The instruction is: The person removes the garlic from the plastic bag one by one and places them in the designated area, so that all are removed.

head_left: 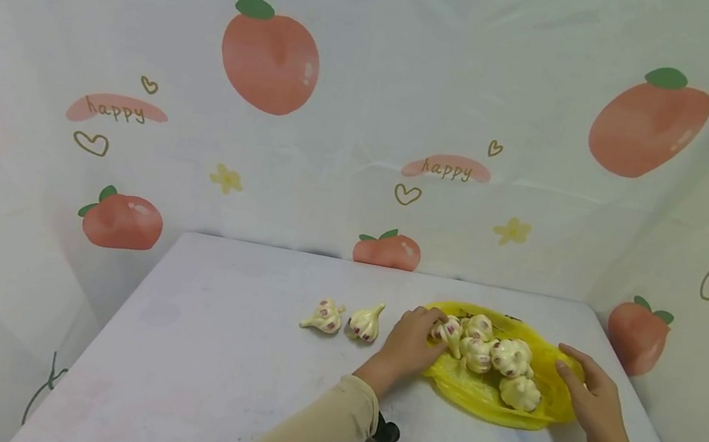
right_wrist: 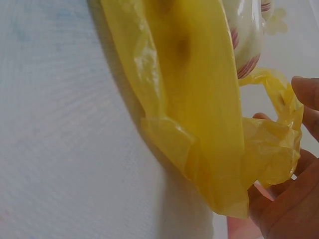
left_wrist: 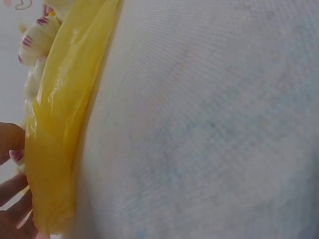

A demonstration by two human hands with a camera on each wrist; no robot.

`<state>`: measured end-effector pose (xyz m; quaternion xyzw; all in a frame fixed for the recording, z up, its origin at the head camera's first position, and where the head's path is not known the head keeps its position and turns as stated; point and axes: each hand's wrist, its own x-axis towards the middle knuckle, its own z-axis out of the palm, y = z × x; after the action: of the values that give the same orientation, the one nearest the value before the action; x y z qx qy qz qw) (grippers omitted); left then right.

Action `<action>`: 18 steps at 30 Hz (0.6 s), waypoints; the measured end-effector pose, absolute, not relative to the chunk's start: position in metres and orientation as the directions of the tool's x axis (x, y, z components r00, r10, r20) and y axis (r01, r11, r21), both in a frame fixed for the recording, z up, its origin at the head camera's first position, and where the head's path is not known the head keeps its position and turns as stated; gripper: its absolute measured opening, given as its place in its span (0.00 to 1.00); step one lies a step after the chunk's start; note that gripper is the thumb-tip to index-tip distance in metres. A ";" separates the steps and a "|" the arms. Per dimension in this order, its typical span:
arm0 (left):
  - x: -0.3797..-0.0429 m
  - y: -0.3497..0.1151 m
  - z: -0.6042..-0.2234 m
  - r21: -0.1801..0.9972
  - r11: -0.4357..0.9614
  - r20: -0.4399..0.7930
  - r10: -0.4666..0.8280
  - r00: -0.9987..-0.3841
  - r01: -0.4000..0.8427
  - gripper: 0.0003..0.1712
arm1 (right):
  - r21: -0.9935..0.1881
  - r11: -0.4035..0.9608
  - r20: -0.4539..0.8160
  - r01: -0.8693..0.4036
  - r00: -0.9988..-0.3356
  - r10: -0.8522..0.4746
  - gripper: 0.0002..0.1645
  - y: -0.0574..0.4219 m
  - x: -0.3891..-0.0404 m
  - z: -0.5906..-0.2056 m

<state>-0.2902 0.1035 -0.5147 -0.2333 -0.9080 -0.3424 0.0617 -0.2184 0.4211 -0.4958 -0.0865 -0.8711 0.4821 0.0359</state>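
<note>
Hanging behind the yellow bag [head_left: 472, 399] is a big white cloth [head_left: 336, 163]. It is a bit wrinkly and has flat pictures of round red fruit, yellow flowers, hearts and the word happy. Under the bag is the bench [head_left: 180, 379]. Its top is flat and pale, and up close it has fine lines like woven cloth. The bag is thin, shiny plastic with lots of creases. It lies with its mouth wide, like a long floppy bowl.

Tan sleeves [head_left: 311, 440] come up from the near side of the bag. The left hand [head_left: 411, 342] is at the bag's left edge. Its grip is bent around a garlic bulb [head_left: 447, 333] there, with the bulb between thumb and fingers. The right hand [head_left: 598, 406] is at the bag's right end. Its grip is loose, holding a crumpled loop of the bag between thumb and fingers.

Five garlic bulbs show inside the bag, counting the one in the left hand, all bunched close. Two loose bulbs [head_left: 365, 323] sit left of the bag, near each other. The bulbs are cream, smooth and a bit shiny. They are fat and round with bumpy sides, and some have pointy tops and purple-pink stripes.
</note>
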 end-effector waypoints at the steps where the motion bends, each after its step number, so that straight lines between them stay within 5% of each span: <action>1: -0.290 0.103 -0.514 0.596 0.654 0.273 0.381 -0.884 0.466 0.18 | -0.846 0.520 -0.020 0.115 -0.983 0.185 0.39 0.421 -0.218 -0.496; 18: -0.285 0.098 -0.504 0.644 0.574 0.331 0.385 -0.861 0.505 0.15 | -0.848 0.514 -0.030 0.128 -0.981 0.194 0.39 0.421 -0.219 -0.496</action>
<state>-0.2845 0.0983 -0.5039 -0.2518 -0.8839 -0.3865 0.0774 -0.2188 0.4215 -0.4957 -0.0924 -0.8693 0.4844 0.0340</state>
